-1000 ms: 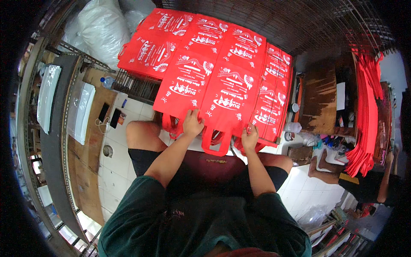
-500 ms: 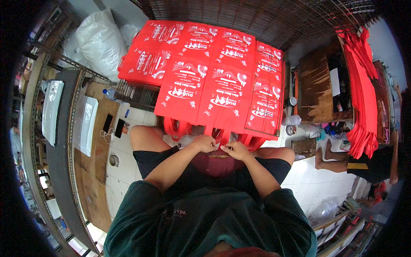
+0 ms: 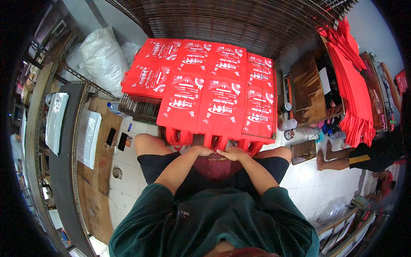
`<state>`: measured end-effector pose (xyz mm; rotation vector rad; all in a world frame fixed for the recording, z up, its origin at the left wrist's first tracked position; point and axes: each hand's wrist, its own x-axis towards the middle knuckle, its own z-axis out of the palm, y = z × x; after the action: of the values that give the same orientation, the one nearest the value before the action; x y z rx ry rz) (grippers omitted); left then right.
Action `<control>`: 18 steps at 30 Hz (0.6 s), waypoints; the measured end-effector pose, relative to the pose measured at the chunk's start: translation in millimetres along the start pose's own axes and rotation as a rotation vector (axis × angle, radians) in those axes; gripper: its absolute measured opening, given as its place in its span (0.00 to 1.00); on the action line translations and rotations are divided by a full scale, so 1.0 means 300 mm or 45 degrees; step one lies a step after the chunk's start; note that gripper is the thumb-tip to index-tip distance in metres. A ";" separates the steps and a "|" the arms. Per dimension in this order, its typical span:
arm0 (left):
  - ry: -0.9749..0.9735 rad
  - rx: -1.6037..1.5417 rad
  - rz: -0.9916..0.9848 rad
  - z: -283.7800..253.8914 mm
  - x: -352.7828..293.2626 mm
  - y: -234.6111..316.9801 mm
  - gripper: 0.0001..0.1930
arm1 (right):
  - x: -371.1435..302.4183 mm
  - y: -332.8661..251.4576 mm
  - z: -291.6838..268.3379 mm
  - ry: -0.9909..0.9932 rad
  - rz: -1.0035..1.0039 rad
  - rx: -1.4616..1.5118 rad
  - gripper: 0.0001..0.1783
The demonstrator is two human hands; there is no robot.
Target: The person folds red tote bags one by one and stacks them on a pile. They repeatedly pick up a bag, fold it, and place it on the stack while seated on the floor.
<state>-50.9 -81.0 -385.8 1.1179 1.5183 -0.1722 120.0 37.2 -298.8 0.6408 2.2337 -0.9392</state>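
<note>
Red printed tote bags (image 3: 214, 96) lie in flat rows on a rack in front of me. Their loop handles (image 3: 179, 137) hang over the near edge. Just below those handles, my left hand (image 3: 202, 150) and my right hand (image 3: 231, 153) meet at the fingertips above my lap. Both have their fingers closed, and whatever is between them is too small or hidden to name. A maroon cloth-like thing (image 3: 216, 168) with a yellowish mark lies between my thighs, right under the hands.
Red fabric pieces (image 3: 353, 98) hang at the right beside a wooden cabinet (image 3: 310, 92). Another person's legs (image 3: 340, 160) show there. To the left stand a metal shelf (image 3: 64, 167), packs of clear plastic (image 3: 89, 139), two phones (image 3: 122, 141), a water bottle (image 3: 113, 107) and a white sack (image 3: 102, 58).
My hands have come together until the fingertips meet; they were slightly apart before. The view has shifted, so the bags sit lower in the picture.
</note>
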 end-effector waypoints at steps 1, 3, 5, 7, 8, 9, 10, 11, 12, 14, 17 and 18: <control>-0.009 -0.031 -0.017 -0.014 -0.024 0.013 0.33 | -0.014 -0.015 -0.015 0.027 0.012 -0.029 0.42; 0.002 -0.020 -0.070 -0.020 -0.040 0.014 0.34 | -0.047 -0.043 -0.041 0.081 0.025 -0.093 0.42; 0.043 0.060 -0.139 -0.011 -0.030 -0.015 0.34 | -0.050 -0.002 -0.003 0.237 -0.028 0.021 0.38; 0.028 0.261 -0.110 -0.099 -0.183 0.078 0.34 | -0.065 0.046 -0.022 0.378 -0.033 0.144 0.33; 0.032 0.356 -0.107 -0.145 -0.287 0.124 0.34 | -0.075 0.064 -0.034 0.428 -0.043 0.250 0.31; 0.122 0.423 -0.080 -0.165 -0.353 0.126 0.35 | -0.085 0.079 -0.041 0.472 -0.062 0.355 0.29; 0.202 0.495 -0.050 -0.172 -0.412 0.105 0.35 | -0.096 0.087 -0.051 0.513 -0.076 0.467 0.27; 0.281 0.567 -0.019 -0.186 -0.462 0.092 0.35 | -0.106 0.099 -0.068 0.569 -0.083 0.523 0.28; 0.316 0.606 -0.053 -0.201 -0.514 0.085 0.35 | -0.126 0.095 -0.079 0.617 -0.093 0.586 0.28; 0.363 0.690 -0.112 -0.217 -0.578 0.075 0.36 | -0.134 0.115 -0.071 0.704 -0.121 0.701 0.27; 0.312 0.761 -0.085 -0.196 -0.603 0.039 0.36 | -0.131 0.118 -0.061 0.749 -0.119 0.751 0.24; 0.310 0.757 -0.047 -0.183 -0.609 0.029 0.36 | -0.146 0.100 -0.076 0.749 -0.154 0.729 0.23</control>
<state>-108.4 -138.5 -213.1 1.6231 1.7594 -0.5568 160.9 65.1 -269.1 1.1680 2.5205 -1.6495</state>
